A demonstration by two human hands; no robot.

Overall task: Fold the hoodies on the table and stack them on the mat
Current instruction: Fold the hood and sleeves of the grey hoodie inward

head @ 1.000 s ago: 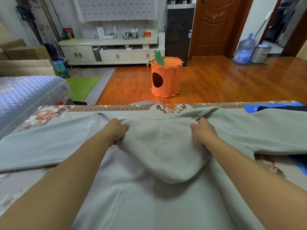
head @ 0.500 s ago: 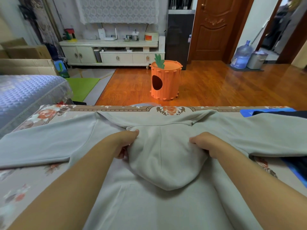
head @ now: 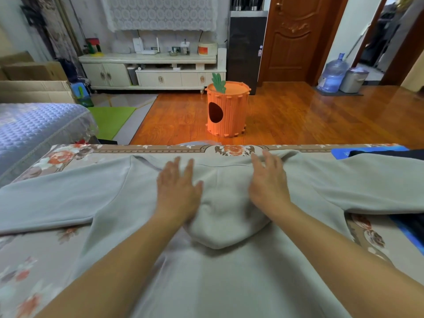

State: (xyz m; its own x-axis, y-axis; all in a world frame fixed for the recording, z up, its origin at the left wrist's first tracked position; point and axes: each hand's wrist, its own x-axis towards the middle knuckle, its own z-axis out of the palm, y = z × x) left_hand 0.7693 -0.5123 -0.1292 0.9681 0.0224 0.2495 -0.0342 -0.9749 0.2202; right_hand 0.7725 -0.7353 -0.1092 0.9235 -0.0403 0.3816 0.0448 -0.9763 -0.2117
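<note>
A light grey hoodie (head: 206,278) lies spread flat on the floral-covered table (head: 68,157), sleeves stretched out to the left and right. Its hood (head: 226,216) is folded down over the back. My left hand (head: 177,191) lies flat with straight fingers on the hood's left side. On the hood's right side my right hand (head: 268,182) rests flat, fingers straight. A blue mat (head: 341,152) shows at the table's right edge, with a dark garment (head: 390,153) lying on it.
Beyond the table's far edge stands an orange carrot-shaped bin (head: 227,109) on the wooden floor. A blue quilted sofa (head: 34,127) is at the left. A water bottle (head: 332,74) and a pot (head: 353,80) sit by the door.
Both hands pulled the hood down toward me, then let go of it. They now lie open and flat on the hood, farther forward.
</note>
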